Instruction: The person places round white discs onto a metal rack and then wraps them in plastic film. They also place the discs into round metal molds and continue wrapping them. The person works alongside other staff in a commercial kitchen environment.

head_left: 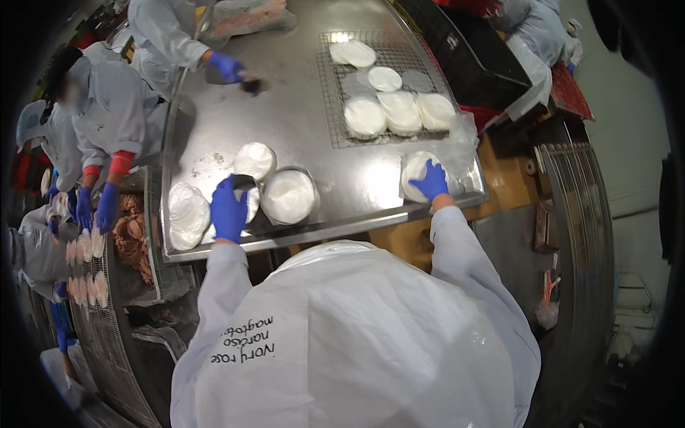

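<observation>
Head view: discs part-laid on the rack, more waiting near you

Your steel table (300, 107) fills the scene, with the wire rack (335, 121) at its far right. Six white discs (365, 116) already lie on that rack, and bare grid remains at its left, so I judge the laying-out partly done. Near you sit one round metal pan (289, 196), one loose disc (255, 160) just beyond it, and a stack of clear film rounds (187, 214) at the near left edge. Your right hand (431, 181) lies flat, fingers spread, on one disc in a clear bag (457, 160) at the near right. Your left hand (228, 210) curls around something beside the pan; exactly what it grips I cannot tell. Two co-workers in blue gloves work at the far left.
</observation>
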{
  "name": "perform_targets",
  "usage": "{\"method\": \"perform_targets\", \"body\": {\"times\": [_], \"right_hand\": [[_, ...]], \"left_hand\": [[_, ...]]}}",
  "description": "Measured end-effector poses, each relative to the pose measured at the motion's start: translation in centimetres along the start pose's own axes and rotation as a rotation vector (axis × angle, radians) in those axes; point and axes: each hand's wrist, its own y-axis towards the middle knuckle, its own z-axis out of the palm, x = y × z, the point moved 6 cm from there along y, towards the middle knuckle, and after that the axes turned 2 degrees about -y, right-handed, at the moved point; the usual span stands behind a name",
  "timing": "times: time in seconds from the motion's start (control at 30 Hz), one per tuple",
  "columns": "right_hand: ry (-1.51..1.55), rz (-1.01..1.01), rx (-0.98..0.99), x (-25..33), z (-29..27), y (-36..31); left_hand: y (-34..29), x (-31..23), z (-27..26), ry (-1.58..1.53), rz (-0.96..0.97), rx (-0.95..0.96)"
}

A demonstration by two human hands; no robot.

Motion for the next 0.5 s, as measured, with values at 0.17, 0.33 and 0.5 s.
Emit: {"method": "perform_targets", "body": {"times": [0.17,0.33,0.5], "right_hand": [[-0.616,-0.358,-0.206,-0.7,6.3,-1.0],[0.473,-0.413,-0.125,6.9,-4.4,-3.7],[1.387,-0.104,0.643,9.9,-6.1,-5.3]], "left_hand": [[0.1,-12.0,0.0,-0.362,0.384,0.118],[-0.7,-16.3,5.2,-0.820,0.221,0.472],[-0.1,-19.8,11.6,-1.027,-0.109,0.626]]}}
